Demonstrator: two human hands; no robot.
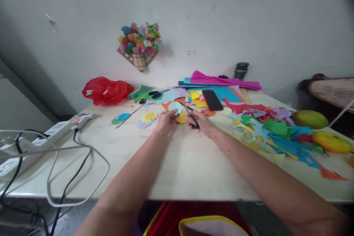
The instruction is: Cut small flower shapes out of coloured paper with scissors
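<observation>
My left hand (165, 120) pinches a light blue paper circle (175, 107) by its lower left edge. In my right hand (203, 121) is a pair of scissors (194, 120) with black handles, its blades pointing up and left beside the circle. Whether the blades touch the paper I cannot tell. Beneath the hands lies a yellow paper piece (181, 118). Left of my left hand are a yellow paper flower (150, 116) and pale lilac and blue paper shapes (143, 124). A black phone (212, 100) rests beyond my right hand.
Colourful paper scraps (276, 127) cover the right side, near two mangoes (332, 142). Behind are stacked coloured sheets (226, 94), other scissors (158, 93) and a red plastic bag (107, 90). Power strips (55, 132) with trailing cables (80, 169) occupy the left edge.
</observation>
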